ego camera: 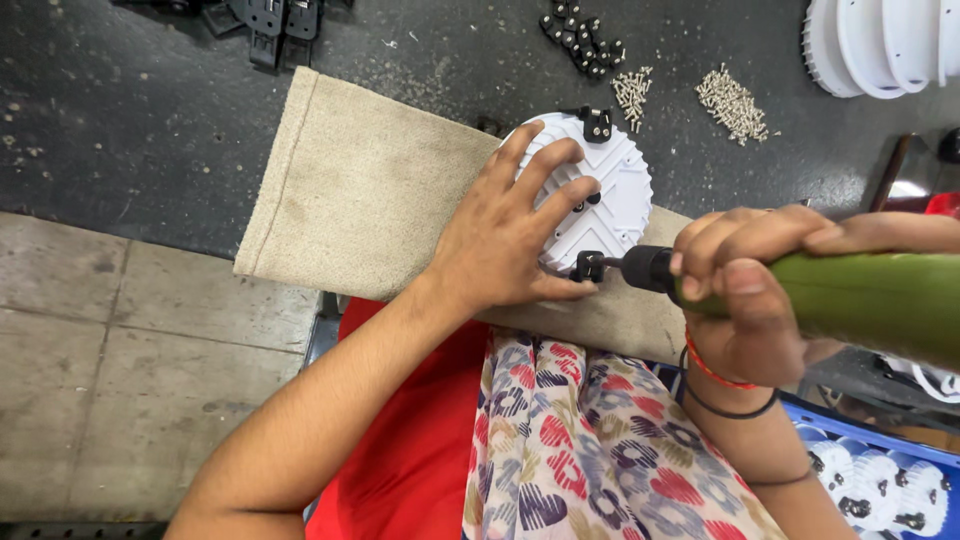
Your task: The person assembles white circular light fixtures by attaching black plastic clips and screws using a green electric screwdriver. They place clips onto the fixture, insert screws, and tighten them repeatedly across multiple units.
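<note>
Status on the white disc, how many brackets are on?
Done: one black bracket sits on the white disc's far edge. In hand: left hand pins the disc, right hand drives the green screwdriver into the near bracket. Left: loose brackets, screw piles remain.

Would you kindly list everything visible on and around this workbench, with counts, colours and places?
Round ribbed disc: one, white, on the cloth, under the left hand.
Brackets: two, black, on the disc's far and near edges.
Cloth: one, beige, across the bench edge.
Power screwdriver: one, green body, tip at the near bracket.
Screws: two loose heaps, silver, far bench.
Small clips: one heap, black, far bench.
Stacked discs: several, white, top right corner.
Crate: one, blue, bottom right, holding finished discs.
Left hand: flat on the disc.
Right hand: wrapped round the screwdriver.
</note>
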Available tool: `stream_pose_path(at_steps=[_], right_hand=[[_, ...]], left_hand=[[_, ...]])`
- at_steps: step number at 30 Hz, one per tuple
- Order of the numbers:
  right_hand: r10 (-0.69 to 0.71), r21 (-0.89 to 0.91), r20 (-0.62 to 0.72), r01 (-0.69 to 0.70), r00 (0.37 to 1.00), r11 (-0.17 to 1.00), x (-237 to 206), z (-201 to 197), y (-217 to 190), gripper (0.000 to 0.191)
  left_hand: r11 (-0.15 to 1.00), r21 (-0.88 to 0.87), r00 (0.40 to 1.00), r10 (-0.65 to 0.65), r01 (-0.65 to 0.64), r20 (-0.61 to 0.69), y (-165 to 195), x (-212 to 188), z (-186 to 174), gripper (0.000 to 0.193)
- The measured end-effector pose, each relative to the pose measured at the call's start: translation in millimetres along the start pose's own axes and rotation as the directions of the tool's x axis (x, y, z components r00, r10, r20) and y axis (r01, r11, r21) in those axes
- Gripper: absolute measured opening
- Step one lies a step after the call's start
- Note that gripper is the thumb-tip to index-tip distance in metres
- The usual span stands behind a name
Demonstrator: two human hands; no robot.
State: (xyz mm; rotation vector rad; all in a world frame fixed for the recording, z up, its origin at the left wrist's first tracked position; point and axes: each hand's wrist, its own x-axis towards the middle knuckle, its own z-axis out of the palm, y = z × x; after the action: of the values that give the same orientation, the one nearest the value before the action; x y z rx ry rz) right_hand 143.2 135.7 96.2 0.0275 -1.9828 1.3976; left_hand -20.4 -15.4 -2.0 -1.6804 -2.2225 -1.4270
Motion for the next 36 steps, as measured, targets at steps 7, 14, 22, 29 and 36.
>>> stream_pose_path(at_steps=[7,14,22,29,36], right_hand=[[0.044,0.081,-0.012,-0.043,0.999,0.996,4.4,5.5,3.2,0.037],[0.044,0.092,-0.093,-0.036,0.995,0.995,13.0,16.6,4.8,0.043],[0.062,0.417,-0.130,-0.002,0.990,0.909,22.6,-26.2,-8.5,0.069],[0.116,0.319,-0.121,-0.072,0.986,0.945,30.1,-117.7,-6.6,0.070],[0.171,0.262,-0.134,-0.131,0.976,0.956,18.2,-152.0,22.9,0.072]], left_hand=[[1.000,-0.018,1.000,0.005,-0.005,-0.007,0.5,1.3,-2.9,0.089],[1.000,-0.012,1.000,0.009,-0.009,0.005,-2.4,0.0,-3.5,0.089],[0.998,0.048,0.998,-0.052,0.050,0.027,7.3,3.4,-14.8,0.087],[0.980,0.126,0.987,-0.147,0.154,-0.067,35.2,-0.8,-0.4,0.095],[0.993,0.037,0.991,-0.105,0.108,-0.077,9.0,-9.5,-9.8,0.107]])
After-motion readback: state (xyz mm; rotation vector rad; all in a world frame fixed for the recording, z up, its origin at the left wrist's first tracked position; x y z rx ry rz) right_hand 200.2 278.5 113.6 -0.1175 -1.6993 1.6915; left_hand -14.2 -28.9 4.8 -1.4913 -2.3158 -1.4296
